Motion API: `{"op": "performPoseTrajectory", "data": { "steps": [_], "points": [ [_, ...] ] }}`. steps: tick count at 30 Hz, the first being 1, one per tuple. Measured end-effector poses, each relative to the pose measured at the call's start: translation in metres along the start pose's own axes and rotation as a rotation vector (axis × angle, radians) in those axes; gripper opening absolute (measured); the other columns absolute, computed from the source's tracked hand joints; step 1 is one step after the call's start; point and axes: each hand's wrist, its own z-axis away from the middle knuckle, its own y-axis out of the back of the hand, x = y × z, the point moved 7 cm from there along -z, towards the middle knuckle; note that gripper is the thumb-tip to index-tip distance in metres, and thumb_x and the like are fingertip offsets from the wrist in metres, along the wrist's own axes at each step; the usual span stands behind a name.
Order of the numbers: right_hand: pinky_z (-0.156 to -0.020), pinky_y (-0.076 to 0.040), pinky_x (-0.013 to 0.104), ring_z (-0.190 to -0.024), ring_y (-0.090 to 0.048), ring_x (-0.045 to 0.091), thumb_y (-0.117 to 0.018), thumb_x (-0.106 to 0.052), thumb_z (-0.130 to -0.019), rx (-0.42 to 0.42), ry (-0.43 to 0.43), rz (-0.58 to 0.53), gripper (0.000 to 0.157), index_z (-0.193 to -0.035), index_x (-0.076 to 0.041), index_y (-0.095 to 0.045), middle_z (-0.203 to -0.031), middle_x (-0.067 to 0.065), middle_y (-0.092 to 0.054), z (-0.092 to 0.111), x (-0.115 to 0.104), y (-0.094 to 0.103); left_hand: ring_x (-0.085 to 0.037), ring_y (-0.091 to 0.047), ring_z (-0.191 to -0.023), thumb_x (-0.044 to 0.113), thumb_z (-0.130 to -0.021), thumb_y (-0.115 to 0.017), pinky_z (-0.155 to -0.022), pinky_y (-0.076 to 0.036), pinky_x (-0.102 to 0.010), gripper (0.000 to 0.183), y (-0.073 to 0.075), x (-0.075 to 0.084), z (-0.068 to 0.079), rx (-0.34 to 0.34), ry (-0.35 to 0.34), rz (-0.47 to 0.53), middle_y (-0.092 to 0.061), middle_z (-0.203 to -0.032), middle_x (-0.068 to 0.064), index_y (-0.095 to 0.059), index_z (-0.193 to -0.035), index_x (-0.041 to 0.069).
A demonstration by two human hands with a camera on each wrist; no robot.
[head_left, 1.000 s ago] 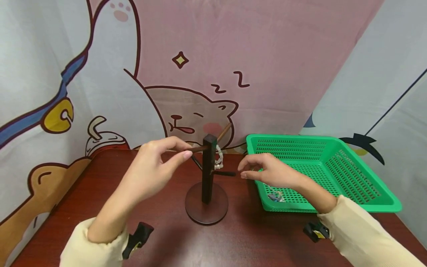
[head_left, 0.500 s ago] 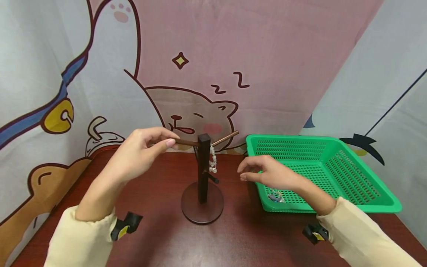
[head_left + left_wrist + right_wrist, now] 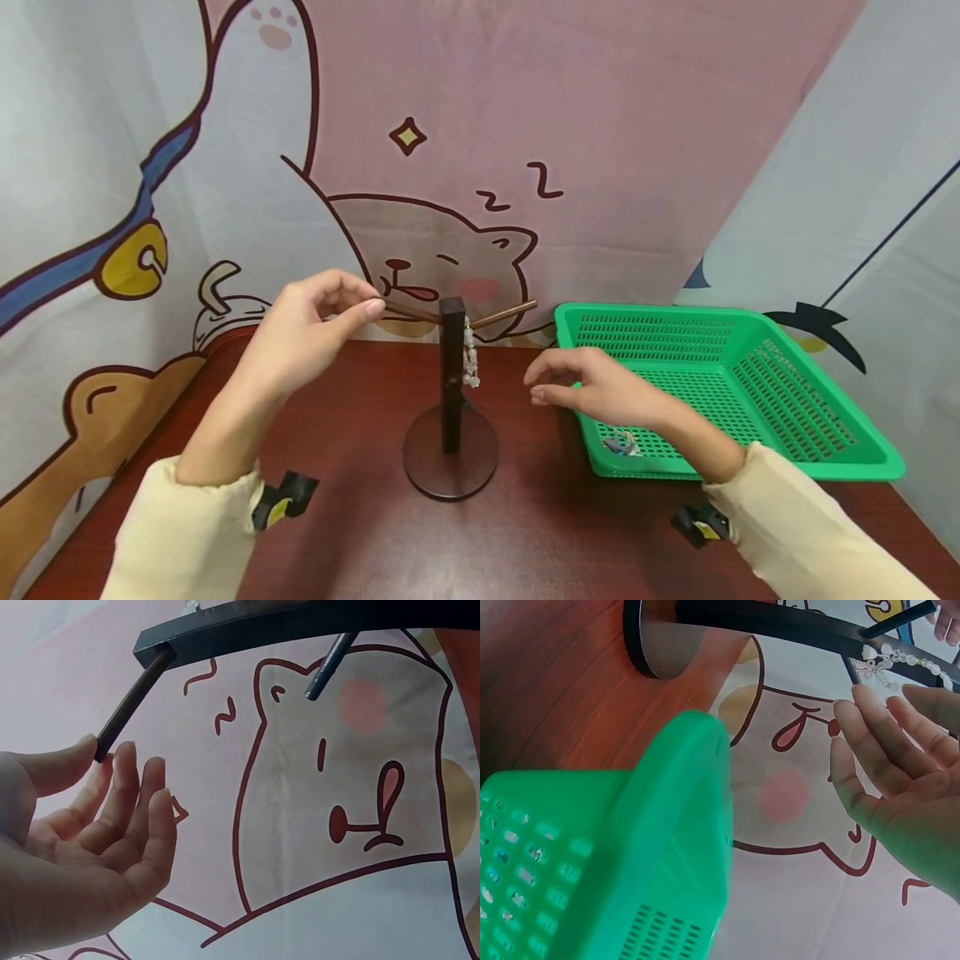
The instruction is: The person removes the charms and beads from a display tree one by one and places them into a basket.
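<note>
A dark wooden stand (image 3: 452, 375) with a round base and several pegs stands mid-table. My left hand (image 3: 303, 333) pinches the tip of its upper left peg (image 3: 408, 310) between thumb and forefinger; the left wrist view shows the other fingers (image 3: 154, 825) loosely bent. From the upper right peg (image 3: 506, 313) hangs a bracelet of clear beads (image 3: 470, 358), close against the post. My right hand (image 3: 592, 383) hovers between stand and basket, fingers relaxed, holding nothing. In the right wrist view its palm (image 3: 922, 795) shows below the bracelet (image 3: 911, 660).
A green plastic basket (image 3: 675, 311) with perforated walls stands on the right of the reddish-brown table (image 3: 360, 533). In its near left corner lies a small blue and pale beaded piece (image 3: 621, 443). A cartoon-printed cloth (image 3: 600, 150) hangs behind the table.
The stand has turned and shifted slightly left, with my left hand moving left and up on its peg. The bracelet has come round with it. My right hand has moved slightly left.
</note>
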Motion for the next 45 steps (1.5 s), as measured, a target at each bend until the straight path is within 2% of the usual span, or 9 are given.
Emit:
{"op": "performPoseTrajectory", "data": {
  "steps": [12, 24, 30, 36, 45],
  "points": [
    [-0.073, -0.050, 0.029, -0.082, -0.063, 0.012, -0.056, -0.006, -0.090, 0.022, 0.048, -0.054, 0.012, -0.101, -0.005, -0.060, -0.091, 0.003, -0.063, -0.013, -0.010, -0.004, -0.018, -0.051, -0.077, 0.026, -0.089, -0.060, -0.063, -0.037, -0.029, 0.021, 0.001, -0.005, -0.002, 0.021, -0.016, 0.044, -0.063, -0.085, -0.007, -0.063, -0.098, 0.006],
    [-0.065, -0.049, 0.029, -0.074, -0.062, 0.011, -0.060, -0.009, -0.088, 0.075, 0.080, -0.023, 0.012, -0.100, -0.008, -0.061, -0.081, -0.002, -0.066, -0.028, -0.025, -0.008, -0.016, -0.049, -0.074, 0.023, -0.089, -0.061, -0.061, -0.036, -0.029, 0.019, 0.001, -0.005, -0.002, 0.030, -0.029, 0.054, -0.061, -0.079, -0.006, -0.062, -0.097, 0.006],
    [-0.063, -0.048, 0.028, -0.073, -0.061, 0.011, -0.061, -0.008, -0.087, 0.089, 0.115, -0.014, 0.014, -0.101, -0.005, -0.061, -0.081, -0.002, -0.066, -0.036, -0.035, -0.009, -0.017, -0.050, -0.075, 0.023, -0.089, -0.061, -0.061, -0.036, -0.029, 0.019, 0.000, -0.005, -0.002, 0.032, -0.033, 0.056, -0.063, -0.081, -0.006, -0.062, -0.097, 0.005],
    [-0.063, -0.048, 0.028, -0.070, -0.059, 0.011, -0.060, -0.008, -0.088, 0.101, 0.147, -0.011, 0.013, -0.101, -0.003, -0.060, -0.080, -0.001, -0.066, -0.042, -0.040, -0.011, -0.017, -0.051, -0.074, 0.023, -0.089, -0.061, -0.061, -0.036, -0.029, 0.020, 0.001, -0.005, -0.002, 0.038, -0.041, 0.061, -0.063, -0.081, -0.006, -0.063, -0.097, 0.005],
    [-0.055, -0.043, 0.026, -0.066, -0.057, 0.010, -0.059, -0.007, -0.087, 0.125, 0.167, 0.002, 0.008, -0.095, -0.006, -0.061, -0.074, -0.005, -0.063, -0.046, -0.045, -0.014, -0.016, -0.052, -0.072, 0.020, -0.089, -0.061, -0.061, -0.036, -0.028, 0.017, 0.000, -0.005, -0.002, 0.049, -0.062, 0.067, -0.064, -0.081, -0.007, -0.062, -0.095, 0.004]
  ]
}}
